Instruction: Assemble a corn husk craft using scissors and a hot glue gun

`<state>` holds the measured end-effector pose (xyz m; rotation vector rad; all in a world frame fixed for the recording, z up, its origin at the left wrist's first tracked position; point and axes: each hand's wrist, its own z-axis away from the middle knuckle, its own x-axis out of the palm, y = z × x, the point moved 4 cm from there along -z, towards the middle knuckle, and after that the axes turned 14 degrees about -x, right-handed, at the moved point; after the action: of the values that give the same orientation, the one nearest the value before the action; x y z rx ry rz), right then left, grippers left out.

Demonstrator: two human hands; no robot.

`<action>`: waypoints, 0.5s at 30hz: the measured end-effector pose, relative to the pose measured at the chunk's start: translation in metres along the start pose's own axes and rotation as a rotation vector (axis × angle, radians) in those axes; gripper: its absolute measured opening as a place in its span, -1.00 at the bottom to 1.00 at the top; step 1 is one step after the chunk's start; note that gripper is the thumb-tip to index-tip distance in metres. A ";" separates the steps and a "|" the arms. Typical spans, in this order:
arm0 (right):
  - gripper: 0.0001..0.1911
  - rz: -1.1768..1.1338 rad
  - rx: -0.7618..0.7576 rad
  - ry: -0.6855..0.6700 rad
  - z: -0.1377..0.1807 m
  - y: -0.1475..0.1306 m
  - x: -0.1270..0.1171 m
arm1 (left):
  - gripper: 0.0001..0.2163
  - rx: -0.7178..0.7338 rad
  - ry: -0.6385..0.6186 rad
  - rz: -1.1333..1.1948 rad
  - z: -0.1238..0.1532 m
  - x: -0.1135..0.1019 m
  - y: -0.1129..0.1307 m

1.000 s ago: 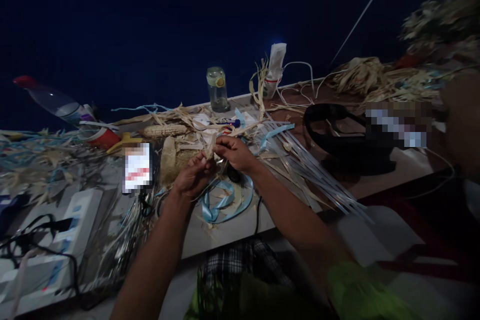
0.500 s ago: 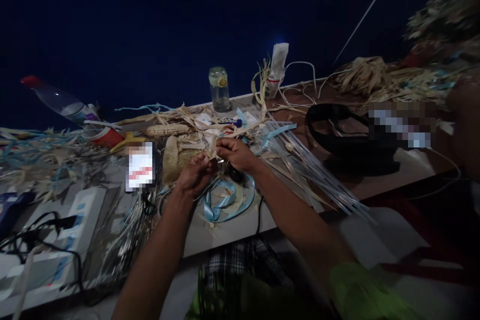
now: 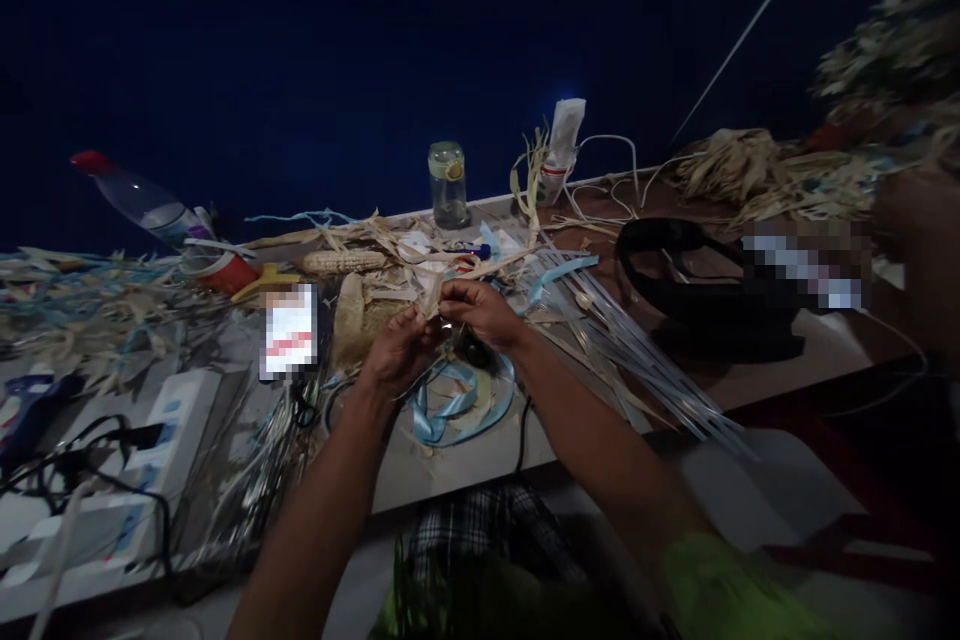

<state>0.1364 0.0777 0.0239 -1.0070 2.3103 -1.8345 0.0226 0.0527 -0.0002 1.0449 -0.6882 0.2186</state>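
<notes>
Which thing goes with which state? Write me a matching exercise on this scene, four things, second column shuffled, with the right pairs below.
Things:
1. Pale piece
2. Looped ribbon
3. Red-capped bottle
4. Clear lidded jar

States:
A. Tilted, at the picture's left
B. Held between the left hand and right hand
C. Standing upright
D. Light blue, lying flat

Pairs: 1-B, 2-D, 3-A, 4-C

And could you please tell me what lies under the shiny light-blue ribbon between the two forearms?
Pale grey tabletop shows around the ribbon. Whatever its bands lie directly on is covered. Beyond it, the left hand and right hand hold a pale, papery piece.
</notes>
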 end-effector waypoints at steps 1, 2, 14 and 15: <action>-0.72 -0.003 -0.001 -0.024 0.000 0.001 0.000 | -0.79 0.007 0.001 0.003 -0.001 -0.001 0.000; -0.71 -0.002 -0.001 -0.044 0.000 0.001 0.001 | -0.79 0.013 0.006 0.008 -0.001 -0.002 0.000; -0.79 0.427 -0.154 -0.001 -0.003 0.007 -0.001 | -0.84 0.053 0.081 0.053 -0.009 -0.008 -0.001; -0.81 0.452 -0.168 0.009 -0.003 0.007 -0.002 | -0.83 0.073 0.109 0.051 -0.009 -0.010 -0.002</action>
<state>0.1336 0.0822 0.0174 -0.4285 2.4674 -1.4913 0.0198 0.0614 -0.0104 1.0780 -0.6125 0.3452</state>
